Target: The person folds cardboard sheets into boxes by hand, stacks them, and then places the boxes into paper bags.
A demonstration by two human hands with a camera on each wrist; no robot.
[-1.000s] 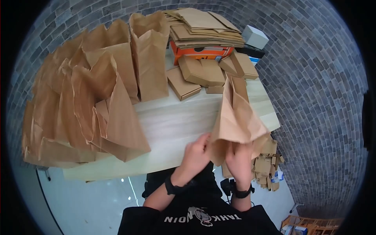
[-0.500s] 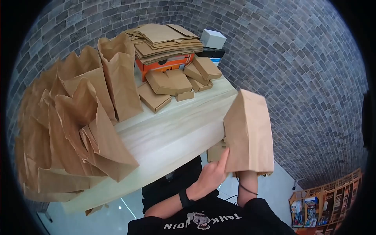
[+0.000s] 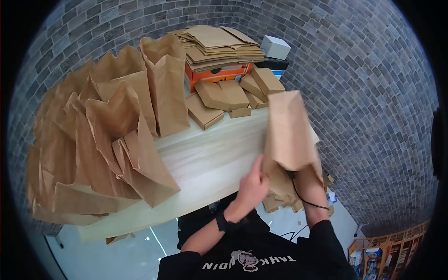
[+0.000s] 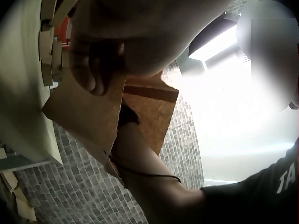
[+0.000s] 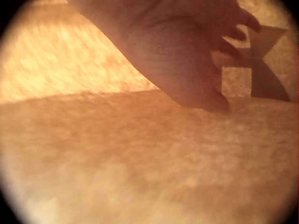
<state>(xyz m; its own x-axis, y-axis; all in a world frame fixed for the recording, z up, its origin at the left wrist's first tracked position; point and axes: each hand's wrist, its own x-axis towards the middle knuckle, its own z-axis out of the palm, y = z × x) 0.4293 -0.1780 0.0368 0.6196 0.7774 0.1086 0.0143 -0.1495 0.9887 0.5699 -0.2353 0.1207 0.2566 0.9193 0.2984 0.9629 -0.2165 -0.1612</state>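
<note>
A brown paper bag [image 3: 290, 133] is held up over the table's right end, its mouth towards the person. The right forearm enters that mouth; in the head view the hand is hidden inside. In the right wrist view the right hand [image 5: 177, 51] has its fingers spread apart against the bag's inner paper [image 5: 103, 154]. The left hand [image 3: 252, 189] is at the bag's left side, index finger extended along it. From the left wrist view, the left hand [image 4: 135, 37] lies by the outside of the bag [image 4: 88, 109] with fingers slightly bent, pinching nothing visible.
Several upright paper bags [image 3: 163, 93] crowd the left of the table [image 3: 210, 154]. Small cardboard boxes [image 3: 205, 112] lie behind, before an orange box [image 3: 219, 74] topped with flattened cardboard [image 3: 221, 39]. Cardboard pieces [image 3: 280, 201] lie on the floor at the right.
The bag has turned and opened out around the right arm, which has gone deeper inside. The left hand has loosened from the bag's edge and moved along its side. The head view has shifted.
</note>
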